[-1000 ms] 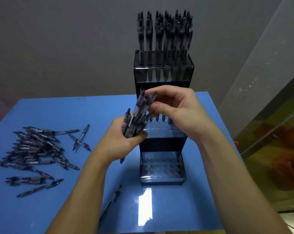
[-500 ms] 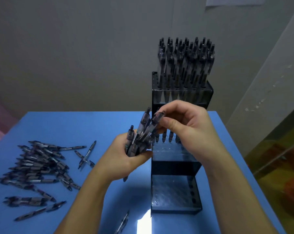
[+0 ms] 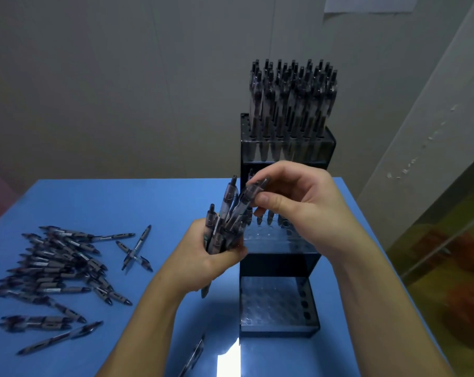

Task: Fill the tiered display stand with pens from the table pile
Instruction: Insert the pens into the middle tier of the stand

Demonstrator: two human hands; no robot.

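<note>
Head view: left hand (image 3: pixel 207 257) grips pen bundle (image 3: pixel 225 224); right hand (image 3: pixel 298 202) pinches one.

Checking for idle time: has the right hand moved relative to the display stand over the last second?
No. The right hand stays before the display stand middle tier, pinching one pen.

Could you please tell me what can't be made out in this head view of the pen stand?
- Middle tier: its fill is hidden behind the right hand.
- Bundle of pens: count unclear; the left hand wraps it.
- Lone pen: cut off by the bottom edge.
- Pen labels in the pile: too small.
</note>
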